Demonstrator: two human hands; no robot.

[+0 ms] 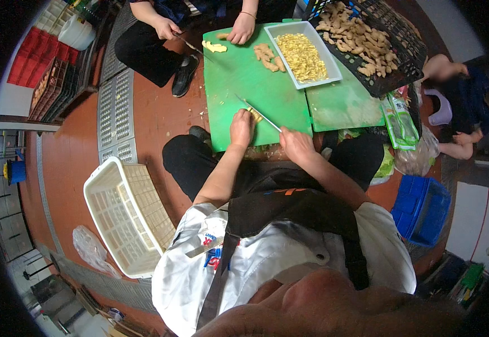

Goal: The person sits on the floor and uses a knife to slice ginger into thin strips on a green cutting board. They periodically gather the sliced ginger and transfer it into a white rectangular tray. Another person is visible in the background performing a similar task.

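My right hand [295, 143] grips the handle of a kitchen knife [263, 116], its blade slanting up and left over a green cutting board [265, 94]. Under the blade's edge lies a small piece of ginger [254, 115], partly cut. The fingers of my left hand [242, 127] press on that piece from the left, close beside the blade. Farther up the board rest several unpeeled ginger roots [266, 57]. A white plastic tray [334, 79] at the board's upper right holds chopped yellow ginger [301, 57].
Across the board a co-worker's hands hold a knife [189, 43] and a ginger piece, beside sliced ginger [215, 46]. A black crate [373, 86] of ginger roots [358, 40] stands upper right. A white basket [122, 168] is at my left, a blue bin [417, 206] at my right.
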